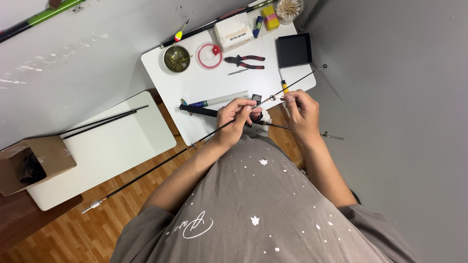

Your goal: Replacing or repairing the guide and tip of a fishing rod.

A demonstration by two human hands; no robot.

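Black fishing rod [204, 137] | left hand [235, 118] grip pinches it | right hand [301, 111] grip clenched near guide ring [272, 98]

thin black fishing rod [214, 132], held diagonally

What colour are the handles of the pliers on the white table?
The pliers have red and black handles, seen best in the head view.

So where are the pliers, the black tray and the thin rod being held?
pliers [245, 61], head view, on the handles.
black tray [294, 50], head view, on its floor.
thin rod [161, 165], head view, on the bare shaft.
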